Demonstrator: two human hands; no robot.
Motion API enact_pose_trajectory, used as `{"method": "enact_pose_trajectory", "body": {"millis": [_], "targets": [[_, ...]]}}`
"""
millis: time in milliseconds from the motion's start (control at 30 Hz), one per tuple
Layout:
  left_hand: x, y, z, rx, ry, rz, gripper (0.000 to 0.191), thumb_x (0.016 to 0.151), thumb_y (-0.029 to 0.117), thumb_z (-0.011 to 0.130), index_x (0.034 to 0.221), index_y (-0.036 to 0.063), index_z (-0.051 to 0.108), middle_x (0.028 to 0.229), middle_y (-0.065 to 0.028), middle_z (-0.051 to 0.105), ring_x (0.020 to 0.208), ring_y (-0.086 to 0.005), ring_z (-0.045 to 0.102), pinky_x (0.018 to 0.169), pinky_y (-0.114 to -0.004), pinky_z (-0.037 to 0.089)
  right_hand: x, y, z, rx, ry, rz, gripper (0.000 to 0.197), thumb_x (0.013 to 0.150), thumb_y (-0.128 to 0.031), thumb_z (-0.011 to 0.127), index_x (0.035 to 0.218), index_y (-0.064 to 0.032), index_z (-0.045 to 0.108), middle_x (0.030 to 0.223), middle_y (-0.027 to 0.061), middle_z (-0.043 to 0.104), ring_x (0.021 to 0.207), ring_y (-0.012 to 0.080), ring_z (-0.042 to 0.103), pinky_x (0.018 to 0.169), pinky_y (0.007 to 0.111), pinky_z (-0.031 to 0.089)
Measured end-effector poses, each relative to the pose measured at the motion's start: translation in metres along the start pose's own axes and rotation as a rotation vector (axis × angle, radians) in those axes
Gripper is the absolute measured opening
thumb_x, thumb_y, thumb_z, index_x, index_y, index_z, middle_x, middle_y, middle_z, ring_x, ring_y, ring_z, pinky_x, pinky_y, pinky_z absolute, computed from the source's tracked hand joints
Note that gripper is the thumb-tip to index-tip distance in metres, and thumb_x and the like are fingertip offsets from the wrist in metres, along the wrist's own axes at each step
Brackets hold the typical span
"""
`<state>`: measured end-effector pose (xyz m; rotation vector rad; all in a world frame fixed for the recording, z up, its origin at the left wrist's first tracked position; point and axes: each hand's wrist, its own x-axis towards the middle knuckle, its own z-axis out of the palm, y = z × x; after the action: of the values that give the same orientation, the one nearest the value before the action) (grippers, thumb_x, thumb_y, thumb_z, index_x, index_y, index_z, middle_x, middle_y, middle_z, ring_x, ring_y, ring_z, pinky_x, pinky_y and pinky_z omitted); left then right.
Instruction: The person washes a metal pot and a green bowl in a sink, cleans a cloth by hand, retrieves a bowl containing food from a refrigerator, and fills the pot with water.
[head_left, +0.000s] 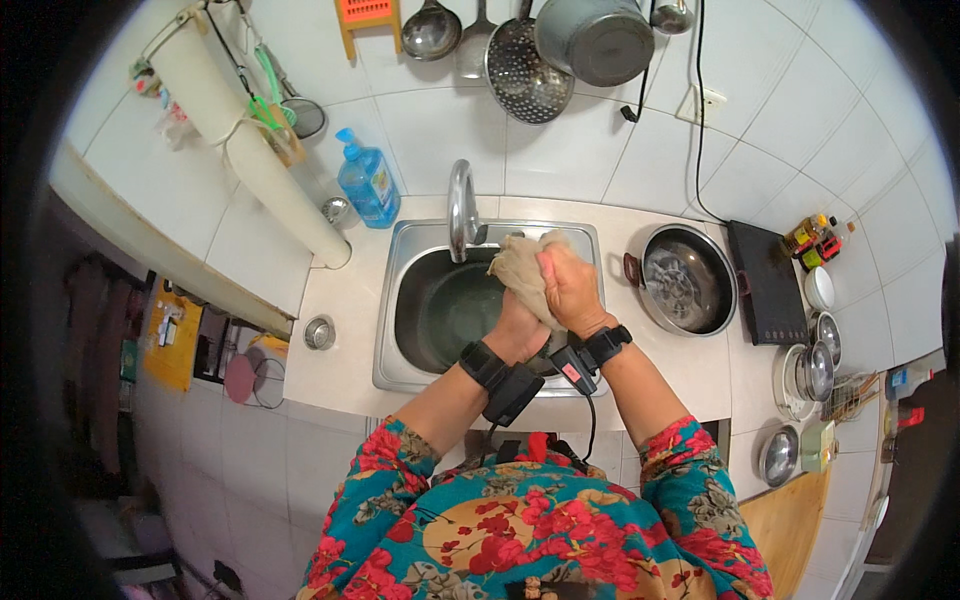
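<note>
Both hands grip a bunched beige cloth (521, 274) above the right side of a steel sink (384, 330). My right hand (574, 289) is closed around the cloth from the right. My left hand (517, 330) holds it from below, its fingers partly hidden by the cloth. Greenish water (461, 311) lies in the basin beneath. A curved chrome faucet (459, 210) stands at the sink's back edge, just left of the cloth. Black straps with small boxes are around both wrists.
A blue pump bottle (369, 184) and a white pipe (281, 187) stand at the left. A metal cup (319, 332) is left of the sink. To the right are a two-handled steel pot (688, 281) and a black cooktop (765, 285). Ladles, a skimmer (525, 71) and a pan (600, 37) hang behind.
</note>
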<state>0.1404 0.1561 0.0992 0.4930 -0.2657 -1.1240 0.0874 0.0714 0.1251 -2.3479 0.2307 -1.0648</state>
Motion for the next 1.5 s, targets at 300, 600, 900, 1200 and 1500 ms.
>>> {"method": "enact_pose_trajectory", "body": {"millis": [300, 600, 900, 1200, 1500], "targets": [[-0.008, 0.013, 0.009, 0.019, 0.046, 0.053, 0.041, 0.097, 0.037, 0.037, 0.131, 0.0133, 0.036, 0.129, 0.0010, 0.042, 0.116, -0.0137, 0.043, 0.098, -0.029, 0.037, -0.009, -0.025, 0.015, 0.569, -0.171, 0.301, 0.056, 0.098, -0.036, 0.024, 0.142, -0.0008, 0.017, 0.145, 0.0137, 0.025, 0.133, 0.0229, 0.026, 0.109, 0.031, 0.018], [0.019, 0.029, -0.028, 1.253, -0.032, 0.307, 0.043, 0.086, 0.026, 0.053, 0.122, 0.0057, 0.041, 0.119, -0.0101, 0.046, 0.113, -0.0235, 0.043, 0.099, -0.035, 0.033, -0.033, -0.055, 0.010, 0.984, -0.198, 0.549, 0.059, 0.097, -0.044, 0.023, 0.142, -0.0041, 0.018, 0.144, 0.0111, 0.025, 0.131, 0.0232, 0.027, 0.109, 0.035, 0.020], [0.004, 0.013, 0.005, 1.404, -0.132, 0.696, 0.050, 0.084, 0.013, 0.051, 0.130, -0.0001, 0.036, 0.127, -0.0210, 0.041, 0.122, -0.0331, 0.038, 0.105, -0.039, 0.026, -0.019, -0.017, 0.008, 1.543, 0.001, 0.745, 0.052, 0.095, -0.047, 0.034, 0.132, -0.0106, 0.038, 0.130, 0.0051, 0.045, 0.117, 0.0209, 0.045, 0.098, 0.037, 0.038], [-0.010, 0.016, 0.022, -0.172, -0.194, -0.060, 0.039, 0.087, 0.005, 0.046, 0.126, 0.0021, 0.041, 0.123, -0.0078, 0.050, 0.116, -0.0199, 0.046, 0.100, -0.034, 0.034, -0.017, 0.008, -0.007, 0.920, 0.012, 0.516, 0.031, 0.091, -0.015, 0.048, 0.120, -0.0024, 0.049, 0.112, 0.0098, 0.057, 0.099, 0.0209, 0.058, 0.085, 0.032, 0.048], [-0.004, -0.016, -0.004, 0.956, -0.033, 0.316, 0.032, 0.096, 0.018, 0.040, 0.120, -0.0028, 0.043, 0.112, -0.0091, 0.052, 0.102, -0.0140, 0.049, 0.088, -0.029, 0.041, -0.018, 0.014, 0.009, 1.225, 0.170, 0.909, 0.020, 0.092, -0.014, 0.047, 0.102, -0.0005, 0.056, 0.094, 0.0086, 0.062, 0.082, 0.0184, 0.061, 0.071, 0.030, 0.051]]}}
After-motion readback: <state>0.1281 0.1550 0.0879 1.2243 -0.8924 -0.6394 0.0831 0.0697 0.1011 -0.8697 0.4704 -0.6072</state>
